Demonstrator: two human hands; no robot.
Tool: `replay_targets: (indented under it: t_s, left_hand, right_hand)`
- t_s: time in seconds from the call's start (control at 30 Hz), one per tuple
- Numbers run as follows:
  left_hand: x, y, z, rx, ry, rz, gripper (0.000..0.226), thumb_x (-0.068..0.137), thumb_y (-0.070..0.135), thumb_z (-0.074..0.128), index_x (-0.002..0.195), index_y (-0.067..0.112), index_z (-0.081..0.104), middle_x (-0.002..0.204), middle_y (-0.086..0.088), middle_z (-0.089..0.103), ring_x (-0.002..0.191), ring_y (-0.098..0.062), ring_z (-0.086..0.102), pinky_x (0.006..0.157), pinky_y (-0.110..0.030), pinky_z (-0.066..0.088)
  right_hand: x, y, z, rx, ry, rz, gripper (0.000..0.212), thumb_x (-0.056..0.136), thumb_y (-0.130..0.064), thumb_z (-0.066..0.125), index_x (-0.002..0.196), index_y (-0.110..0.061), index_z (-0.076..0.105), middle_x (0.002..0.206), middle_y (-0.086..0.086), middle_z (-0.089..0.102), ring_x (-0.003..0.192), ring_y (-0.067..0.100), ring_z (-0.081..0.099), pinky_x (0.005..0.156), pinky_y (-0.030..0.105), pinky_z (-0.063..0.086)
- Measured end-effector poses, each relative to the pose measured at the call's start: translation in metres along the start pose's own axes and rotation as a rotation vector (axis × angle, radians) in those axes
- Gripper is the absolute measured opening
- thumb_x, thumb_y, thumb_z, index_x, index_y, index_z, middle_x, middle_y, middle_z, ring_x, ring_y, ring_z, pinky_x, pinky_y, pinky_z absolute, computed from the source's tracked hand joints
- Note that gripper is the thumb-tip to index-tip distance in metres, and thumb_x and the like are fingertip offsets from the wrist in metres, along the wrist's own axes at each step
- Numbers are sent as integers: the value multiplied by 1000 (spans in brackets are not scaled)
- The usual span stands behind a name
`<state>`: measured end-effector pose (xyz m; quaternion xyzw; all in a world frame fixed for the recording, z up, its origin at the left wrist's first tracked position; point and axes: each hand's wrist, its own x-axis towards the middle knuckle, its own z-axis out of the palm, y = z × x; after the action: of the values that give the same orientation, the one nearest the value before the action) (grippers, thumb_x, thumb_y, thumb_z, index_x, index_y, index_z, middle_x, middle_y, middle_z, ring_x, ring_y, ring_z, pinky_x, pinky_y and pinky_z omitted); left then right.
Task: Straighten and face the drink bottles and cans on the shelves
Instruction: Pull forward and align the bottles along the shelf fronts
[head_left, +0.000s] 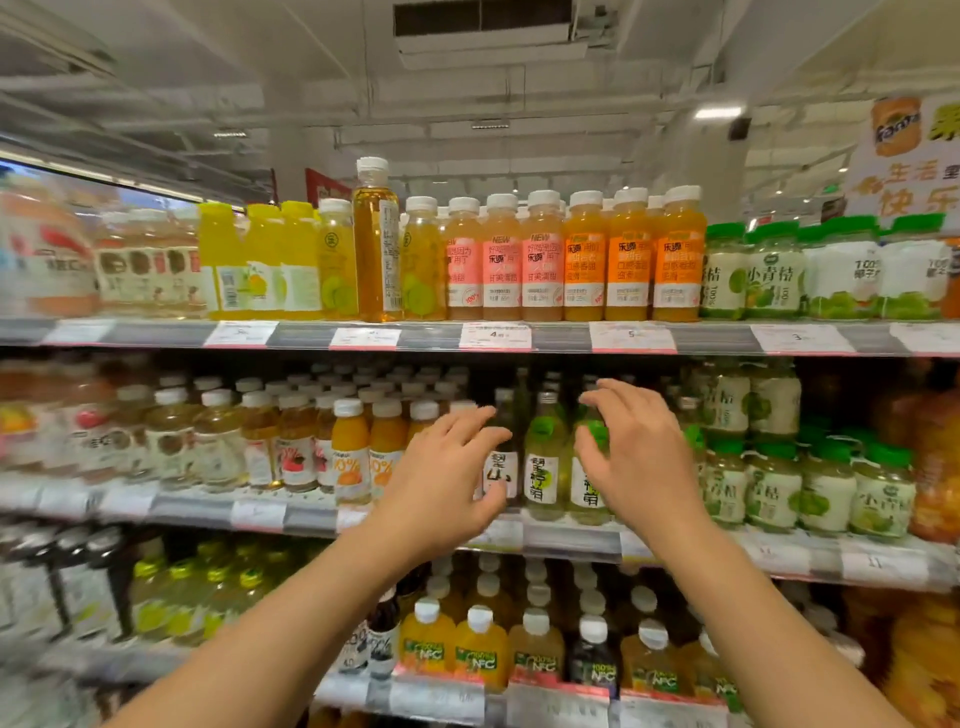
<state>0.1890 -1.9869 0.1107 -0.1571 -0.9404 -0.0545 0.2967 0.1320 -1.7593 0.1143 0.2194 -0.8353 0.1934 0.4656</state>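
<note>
Bottles (543, 457) apparently hold pale green drink, untouched.

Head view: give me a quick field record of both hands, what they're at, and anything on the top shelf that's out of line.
left hand: open, fingers spread, holding nothing
right hand: open, fingers loosely curved, holding nothing
target: green-neck bottles on the middle shelf, between the hands
contact: cannot tell; image is blurred
top shelf: tall amber bottle stands above its row, barcode side facing out
orange-label bottles: labels facing front
</note>
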Motion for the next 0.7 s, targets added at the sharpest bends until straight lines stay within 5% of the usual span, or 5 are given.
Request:
replay_targets:
  t_s: [0.17,0.33,0.5,0.7]
  left_hand:
    - [-75,-74,16,22,-147,-117,54,94,51,48,143,28,50,152,6,46,141,-16,38,117,-38,35]
    - [-132,-170,22,54,-250,-273,59,91,54,44,145,30,47,150,8,49,137,-18,44,109,-38,43]
    - [-170,-261,29,68,-310,-300,62,93,53,49,150,33,38,155,6,44,141,-21,40,109,-38,42]
    - [-187,-343,18,44,-280,-295,68,94,49,53,156,28,32,161,3,34,146,-25,33,113,-43,39]
  right_hand:
    - [-13,-54,16,59,-212,-18,28,92,-27,66,118,-18,67,120,0,68,111,24,61,90,40,52]
    - [-13,-125,51,106,-469,-40,30,96,-39,59,123,-27,64,121,-8,68,112,17,62,91,37,52]
    - [-22,-184,120,-4,-808,-50,56,94,-50,58,143,-25,50,140,0,60,126,23,56,100,42,50]
    - [-42,-241,190,-56,-856,-52,70,95,-43,61,156,-21,33,157,2,41,141,25,41,112,40,41]
